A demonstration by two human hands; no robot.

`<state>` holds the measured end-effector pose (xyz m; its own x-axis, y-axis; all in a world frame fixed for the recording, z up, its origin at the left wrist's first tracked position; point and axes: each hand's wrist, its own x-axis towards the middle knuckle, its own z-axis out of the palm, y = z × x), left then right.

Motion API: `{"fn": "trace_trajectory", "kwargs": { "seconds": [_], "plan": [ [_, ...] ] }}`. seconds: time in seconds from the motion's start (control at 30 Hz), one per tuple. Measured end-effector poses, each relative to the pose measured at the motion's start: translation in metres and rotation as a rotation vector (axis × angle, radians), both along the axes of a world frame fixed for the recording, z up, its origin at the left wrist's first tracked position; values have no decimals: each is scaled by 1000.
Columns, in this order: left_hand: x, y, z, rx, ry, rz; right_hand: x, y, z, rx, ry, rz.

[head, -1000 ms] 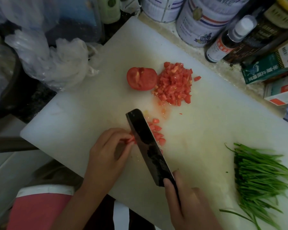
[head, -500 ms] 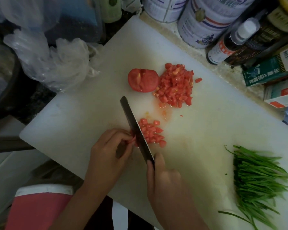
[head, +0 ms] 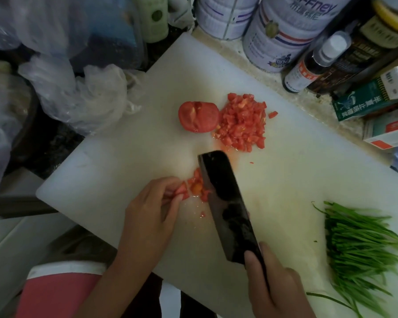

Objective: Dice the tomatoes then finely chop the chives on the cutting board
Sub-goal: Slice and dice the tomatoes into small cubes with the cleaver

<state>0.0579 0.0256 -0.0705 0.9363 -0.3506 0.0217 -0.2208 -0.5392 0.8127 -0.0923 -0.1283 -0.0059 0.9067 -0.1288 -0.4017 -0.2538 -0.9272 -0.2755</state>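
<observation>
On the board (head: 308, 180), your left hand (head: 152, 216) pinches tomato bits (head: 195, 187) beside the knife (head: 225, 203) your right hand (head: 276, 285) grips. Wet bits may slip, so you could cut yourself. Uncut chives (head: 363, 244) lie far right.

A crumpled clear plastic bag (head: 83, 92) is seen upper left, a pale green plastic bottle (head: 154, 17) behind it. A smaller white cylindrical tin (head: 225, 17) is stood at the top, left of a larger white tin with red and blue stripes (head: 283, 35). A small dark glass bottle with a white cap (head: 308, 67) is seen just beside a dark-labelled yellow-capped bottle (head: 363, 47). A green cardboard box (head: 363, 102) and a white box with an orange mark (head: 388, 131) are laid on the speckled stone counter (head: 274, 81) at right.
</observation>
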Motion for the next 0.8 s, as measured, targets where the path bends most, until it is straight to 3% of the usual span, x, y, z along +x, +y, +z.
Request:
{"fn": "trace_trajectory", "kwargs": {
  "seconds": [0.1,0.2,0.27,0.3,0.43,0.63,0.8],
  "plan": [
    [-1,3,-2,32,-63,-9,20,0,13,374,156,-404],
    [-3,3,-1,-5,-104,-3,28,8,13,274,127,-481],
    [-5,5,-1,-38,-126,17,21,18,3,175,19,-313],
    [-5,5,-2,-41,-133,24,19,23,0,111,51,-289],
    [-8,8,-5,11,-147,44,19,31,-2,130,-126,-283],
    [-5,6,-11,71,-179,55,20,34,-12,116,-7,-322],
    [-1,9,-14,68,-212,28,49,33,-17,85,-67,-281]
  ]
}}
